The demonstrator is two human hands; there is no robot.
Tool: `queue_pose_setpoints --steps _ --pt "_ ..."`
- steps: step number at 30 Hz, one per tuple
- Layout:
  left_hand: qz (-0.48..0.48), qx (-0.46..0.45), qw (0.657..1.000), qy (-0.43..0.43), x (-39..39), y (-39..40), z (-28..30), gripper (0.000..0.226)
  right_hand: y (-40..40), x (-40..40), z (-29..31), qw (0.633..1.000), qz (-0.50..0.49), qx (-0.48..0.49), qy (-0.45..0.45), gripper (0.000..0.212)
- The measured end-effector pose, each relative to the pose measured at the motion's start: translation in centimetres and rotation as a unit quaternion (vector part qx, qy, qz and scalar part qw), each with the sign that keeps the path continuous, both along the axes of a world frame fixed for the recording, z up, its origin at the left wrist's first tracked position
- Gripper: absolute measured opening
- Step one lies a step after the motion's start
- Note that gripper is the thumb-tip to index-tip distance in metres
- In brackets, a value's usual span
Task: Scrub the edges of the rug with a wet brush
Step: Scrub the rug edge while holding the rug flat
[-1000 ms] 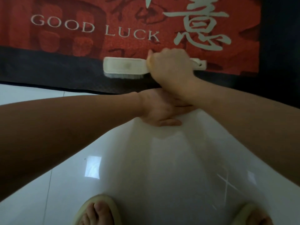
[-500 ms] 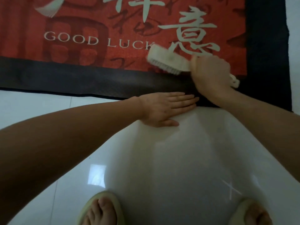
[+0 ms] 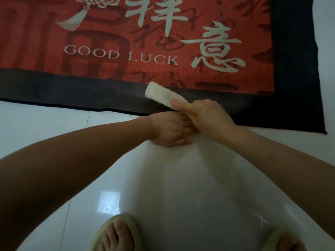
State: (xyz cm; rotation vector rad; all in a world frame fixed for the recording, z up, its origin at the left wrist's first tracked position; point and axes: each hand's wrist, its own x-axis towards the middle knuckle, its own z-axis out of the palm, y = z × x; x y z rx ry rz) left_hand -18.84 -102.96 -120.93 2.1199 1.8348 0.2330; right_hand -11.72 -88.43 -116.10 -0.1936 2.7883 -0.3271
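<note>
Head view: a red rug with pale "GOOD LUCK" lettering and a dark border (image 3: 72,87) lies flat on the glossy white tiled floor (image 3: 45,120). The right hand (image 3: 204,116) grips the handle of a cream plastic scrubbing brush (image 3: 161,93), whose head rests on the rug's near dark border. The left hand (image 3: 168,131) lies flat, fingers straight, on the floor just beside the rug's edge, partly under the right hand. Two feet in pale green slippers (image 3: 116,230) stand below.
</note>
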Motion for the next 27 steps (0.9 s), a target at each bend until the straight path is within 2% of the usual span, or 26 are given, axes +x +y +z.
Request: queue_pose_setpoints --steps 2,3,5,6,9,10,11,13,14,17,18,19,21,22,24,25,26,27 --pt "-0.028 0.024 0.999 0.009 -0.4 0.1 -0.1 0.060 2.1 -1.7 0.4 0.998 0.032 0.058 0.025 0.049" --pt "-0.032 0.020 0.999 0.006 -0.4 0.1 0.0 0.063 3.9 -2.9 0.7 0.996 -0.010 0.070 0.051 0.047" --pt "-0.032 -0.002 0.999 -0.004 -0.3 0.1 -0.2 0.065 4.5 -3.4 1.0 0.993 -0.096 0.027 0.069 0.044" --pt "-0.028 -0.005 1.000 -0.002 -0.3 0.1 -0.4 0.065 3.5 -3.1 0.7 0.995 -0.072 0.019 0.060 0.045" --pt "-0.009 0.003 1.000 0.004 -0.4 -0.1 -0.5 0.062 0.7 -1.4 0.4 0.992 0.112 0.043 -0.025 0.053" --pt "-0.014 0.002 1.000 0.007 -0.4 -0.1 -0.6 0.063 1.5 -2.1 0.5 0.990 0.128 0.064 -0.003 0.053" --pt "-0.020 -0.003 1.000 0.012 -0.3 -0.1 -0.6 0.065 3.1 -3.6 0.9 0.992 0.093 0.086 0.025 0.053" --pt "-0.027 -0.015 0.999 0.015 -0.3 0.1 -0.5 0.066 3.6 -4.7 0.9 0.997 -0.015 0.063 0.045 0.051" --pt "-0.026 -0.012 1.000 0.011 -0.2 0.0 -0.6 0.065 2.7 -4.3 0.6 0.997 -0.032 0.050 0.048 0.052" --pt "-0.014 0.001 1.000 0.012 -0.1 -0.1 -0.2 0.062 0.1 -1.0 0.0 0.996 0.083 0.039 0.002 0.058" --pt "-0.017 -0.002 1.000 0.016 -0.1 -0.1 -0.2 0.063 1.1 -1.2 0.1 0.992 0.111 0.057 0.017 0.058" --pt "-0.024 -0.010 1.000 0.016 -0.1 -0.1 -0.2 0.065 3.0 -2.5 0.3 0.992 0.079 0.084 0.049 0.056" --pt "-0.029 -0.026 0.999 0.007 -0.1 0.1 -0.1 0.067 4.6 -4.0 0.7 0.994 -0.051 0.057 0.076 0.051" --pt "-0.027 -0.030 0.999 0.010 -0.1 0.0 -0.2 0.067 4.3 -3.6 0.5 0.993 -0.074 0.037 0.088 0.050" --pt "-0.025 -0.030 0.999 0.016 0.0 0.0 -0.2 0.068 2.8 -1.1 -0.2 0.998 -0.016 0.010 0.067 0.051" --pt "-0.025 -0.029 0.999 0.016 0.0 0.0 -0.1 0.069 3.1 0.2 -0.2 0.998 0.049 0.000 0.036 0.054" --pt "-0.024 -0.032 0.999 0.015 0.1 0.0 0.0 0.069 4.1 0.8 0.1 0.995 0.094 0.025 0.017 0.056" --pt "-0.023 -0.041 0.999 0.016 0.2 0.0 0.1 0.070 6.3 0.2 0.2 0.992 0.097 0.074 0.035 0.058"
